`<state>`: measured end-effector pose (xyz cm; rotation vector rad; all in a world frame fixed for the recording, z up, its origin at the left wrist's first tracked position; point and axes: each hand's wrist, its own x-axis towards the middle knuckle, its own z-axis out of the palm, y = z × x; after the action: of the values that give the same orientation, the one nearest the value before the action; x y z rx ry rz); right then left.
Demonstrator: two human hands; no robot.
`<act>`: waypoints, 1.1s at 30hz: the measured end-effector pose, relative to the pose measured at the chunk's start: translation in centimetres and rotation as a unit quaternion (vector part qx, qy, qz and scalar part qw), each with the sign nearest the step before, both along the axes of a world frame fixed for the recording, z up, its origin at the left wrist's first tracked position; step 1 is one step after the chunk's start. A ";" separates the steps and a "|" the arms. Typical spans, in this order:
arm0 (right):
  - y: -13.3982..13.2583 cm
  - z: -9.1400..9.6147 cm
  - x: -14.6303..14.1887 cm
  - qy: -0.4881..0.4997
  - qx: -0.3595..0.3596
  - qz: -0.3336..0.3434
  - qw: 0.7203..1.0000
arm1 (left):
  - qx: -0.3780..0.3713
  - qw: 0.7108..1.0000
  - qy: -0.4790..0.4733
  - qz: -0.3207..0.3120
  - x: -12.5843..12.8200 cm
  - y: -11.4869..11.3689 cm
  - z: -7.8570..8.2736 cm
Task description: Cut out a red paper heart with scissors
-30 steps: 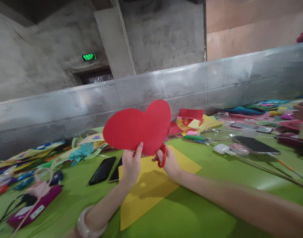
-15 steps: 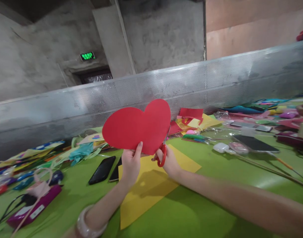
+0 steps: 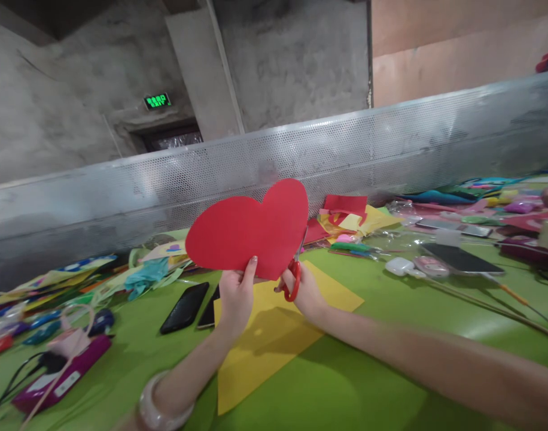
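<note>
A red paper heart (image 3: 251,230) is held up above the table, its notch at the top. My left hand (image 3: 238,296) pinches its lower edge, thumb on the near face and the other fingers behind. In my right hand (image 3: 306,293) is a pair of red-handled scissors (image 3: 295,278), fingers through the loops. The blades point up along the heart's right edge; whether they are parted I cannot tell. Below both hands a yellow paper sheet (image 3: 260,359) lies on the green table (image 3: 390,353).
Left of the sheet lie a black phone (image 3: 184,308) and a purple power strip (image 3: 61,377). Craft scraps (image 3: 152,275) fill the left side; red and yellow paper (image 3: 346,215) lies behind. At right are a phone (image 3: 462,258) and earbud case (image 3: 399,266). A perforated metal panel (image 3: 274,149) borders the back.
The heart has tilted very slightly in my hands. Both hands and the scissors stay in nearly the same place.
</note>
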<state>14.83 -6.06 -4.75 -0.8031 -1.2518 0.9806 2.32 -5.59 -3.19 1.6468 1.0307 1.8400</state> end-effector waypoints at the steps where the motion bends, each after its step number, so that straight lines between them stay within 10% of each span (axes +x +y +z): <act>1: 0.0 0.0 0.0 -0.001 -0.001 -0.001 1.000 | -0.001 1.000 0.004 0.005 0.0 0.0 0.0; 33: 0.1 -0.8 -0.5 0.013 -0.007 0.041 0.999 | -0.009 0.997 -0.061 -0.037 0.3 -0.2 0.1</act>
<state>14.32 -5.97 -5.55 -0.7522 -1.2644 1.0632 2.66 -5.79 -3.06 1.5220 0.9194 1.8516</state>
